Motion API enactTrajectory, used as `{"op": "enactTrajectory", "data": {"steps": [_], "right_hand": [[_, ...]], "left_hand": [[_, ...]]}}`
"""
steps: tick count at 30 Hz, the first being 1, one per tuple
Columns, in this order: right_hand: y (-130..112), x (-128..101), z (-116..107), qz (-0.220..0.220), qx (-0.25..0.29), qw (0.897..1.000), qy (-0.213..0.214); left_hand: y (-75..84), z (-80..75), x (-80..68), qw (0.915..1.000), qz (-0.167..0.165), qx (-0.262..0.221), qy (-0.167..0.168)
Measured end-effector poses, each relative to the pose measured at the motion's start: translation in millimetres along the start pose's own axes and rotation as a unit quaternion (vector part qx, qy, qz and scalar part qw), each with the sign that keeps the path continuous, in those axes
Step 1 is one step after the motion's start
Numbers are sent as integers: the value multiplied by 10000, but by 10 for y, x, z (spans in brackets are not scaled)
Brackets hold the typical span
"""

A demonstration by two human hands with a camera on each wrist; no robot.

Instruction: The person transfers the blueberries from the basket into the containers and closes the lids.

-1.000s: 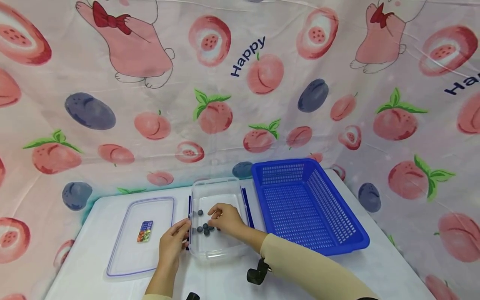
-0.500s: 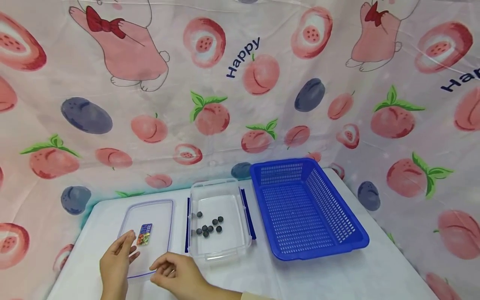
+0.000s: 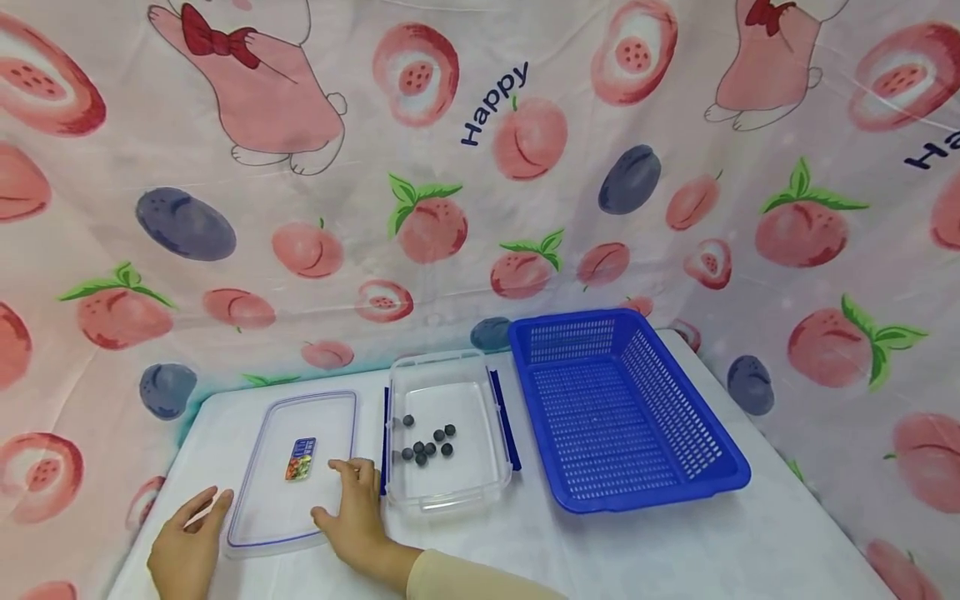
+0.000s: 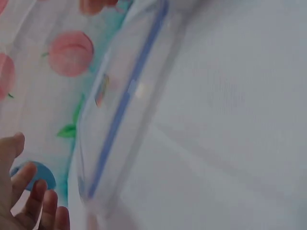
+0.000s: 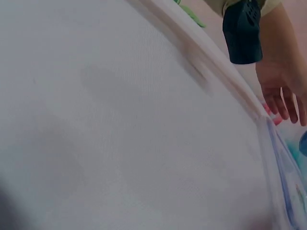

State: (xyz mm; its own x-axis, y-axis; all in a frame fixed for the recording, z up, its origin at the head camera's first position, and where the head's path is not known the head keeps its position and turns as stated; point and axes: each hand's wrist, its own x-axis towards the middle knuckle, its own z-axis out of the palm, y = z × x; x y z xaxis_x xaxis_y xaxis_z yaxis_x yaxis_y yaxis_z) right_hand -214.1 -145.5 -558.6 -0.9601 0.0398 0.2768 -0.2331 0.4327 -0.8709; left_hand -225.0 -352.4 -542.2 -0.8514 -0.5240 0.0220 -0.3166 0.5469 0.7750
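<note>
My left hand [image 3: 187, 542], fingers loosely bent and empty, is beside the left edge of a clear flat lid [image 3: 262, 517] with a blue seal. My right hand [image 3: 356, 512] reaches over the lid's right side, thumb and fingers spread apart. The lid lies on the white table, a small colored label [image 3: 301, 459] near its middle. To its right stands a clear plastic container [image 3: 450, 496] with blue side latches folded out. In it sit several small dark blue balls [image 3: 419, 447] that look like blueberries. In the left wrist view the left hand [image 4: 31, 201] is near the lid's end.
A blue slotted plastic basket [image 3: 555, 483] stands right of the container. Behind the table [image 3: 675, 542] hangs a cloth [image 3: 450, 292] printed with fruit. A dark wrist-worn device [image 5: 243, 33] shows by the left hand in the right wrist view.
Both hands have left the container and moved left to either side of the lid. The right hand has come out from among the blueberry-like balls; its fingers have spread.
</note>
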Motion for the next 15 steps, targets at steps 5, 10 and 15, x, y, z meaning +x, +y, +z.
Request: {"op": "enactTrajectory", "data": {"steps": [5,10,15], "right_hand": [[99,82,87,973,175,9948,252],[106,140,106,1179,332,9923,177],[62,184,95,1288,-6,9916,90]], "left_hand": [[-121,-12,156,9975,282,521,-380],[-180,26,247,9919,566,913,-675],[-143,65,319,9860,581,1213,-990]]}}
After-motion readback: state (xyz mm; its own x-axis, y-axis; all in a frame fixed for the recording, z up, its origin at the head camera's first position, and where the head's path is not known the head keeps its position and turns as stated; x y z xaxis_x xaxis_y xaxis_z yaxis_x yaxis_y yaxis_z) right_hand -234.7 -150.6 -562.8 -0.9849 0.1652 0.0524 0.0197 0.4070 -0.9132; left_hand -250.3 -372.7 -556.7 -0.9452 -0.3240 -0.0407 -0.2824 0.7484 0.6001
